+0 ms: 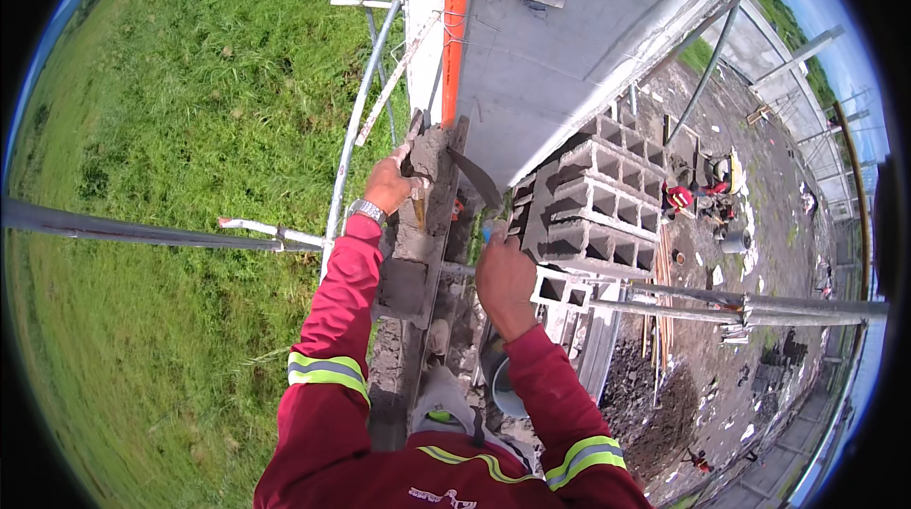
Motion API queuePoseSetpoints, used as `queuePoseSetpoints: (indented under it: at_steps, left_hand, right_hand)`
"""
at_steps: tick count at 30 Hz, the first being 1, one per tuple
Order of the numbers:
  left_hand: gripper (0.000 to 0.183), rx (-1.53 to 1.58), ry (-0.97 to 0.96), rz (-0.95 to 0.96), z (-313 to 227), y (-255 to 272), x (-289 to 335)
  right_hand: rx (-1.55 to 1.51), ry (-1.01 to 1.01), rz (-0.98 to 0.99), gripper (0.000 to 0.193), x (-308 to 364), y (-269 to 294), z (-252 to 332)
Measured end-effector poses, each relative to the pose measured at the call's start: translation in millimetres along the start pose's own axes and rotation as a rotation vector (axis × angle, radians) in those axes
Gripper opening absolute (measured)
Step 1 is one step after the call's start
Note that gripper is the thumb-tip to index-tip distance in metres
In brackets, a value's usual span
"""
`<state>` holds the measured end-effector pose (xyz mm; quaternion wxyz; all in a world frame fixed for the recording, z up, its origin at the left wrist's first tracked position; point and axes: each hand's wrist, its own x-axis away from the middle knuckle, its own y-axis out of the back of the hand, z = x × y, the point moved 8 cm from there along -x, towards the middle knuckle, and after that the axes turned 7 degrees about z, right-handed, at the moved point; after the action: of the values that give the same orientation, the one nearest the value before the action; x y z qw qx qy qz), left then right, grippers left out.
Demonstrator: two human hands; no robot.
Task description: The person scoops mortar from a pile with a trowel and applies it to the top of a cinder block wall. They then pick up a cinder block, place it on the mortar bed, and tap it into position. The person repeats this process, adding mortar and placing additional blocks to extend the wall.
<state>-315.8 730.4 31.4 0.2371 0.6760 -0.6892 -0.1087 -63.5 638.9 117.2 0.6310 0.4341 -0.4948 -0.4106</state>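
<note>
Seen from high on scaffolding, the left hand (387,183) presses, fingers closed, on wet mortar (427,153) atop a narrow block wall (410,262). The right hand (503,277) grips a trowel (474,177), blade angled toward the mortar; spreading evenly likely suits. Hollow concrete blocks (588,205) are stacked just right.

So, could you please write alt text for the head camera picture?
Seen from high on a scaffold, a person in red sleeves works mortar onto a wall top: the right hand holds a trowel, the left hand rests on the wet mortar. Stacked grey hollow blocks lie beside.
</note>
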Motion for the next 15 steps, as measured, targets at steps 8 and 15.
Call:
queuePoseSetpoints:
  at_steps: [8, 15]
  left_hand:
    - [0.049, -0.08, -0.074, -0.239, -22, 17, 1]
    - [0.035, -0.061, -0.047, -0.304, -8, 18, -25]
  right_hand:
    - [-0.056, 0.078, -0.173, 0.025, 18, 46, -36]
    - [0.157, 0.189, -0.192, 0.043, -17, 52, -1]
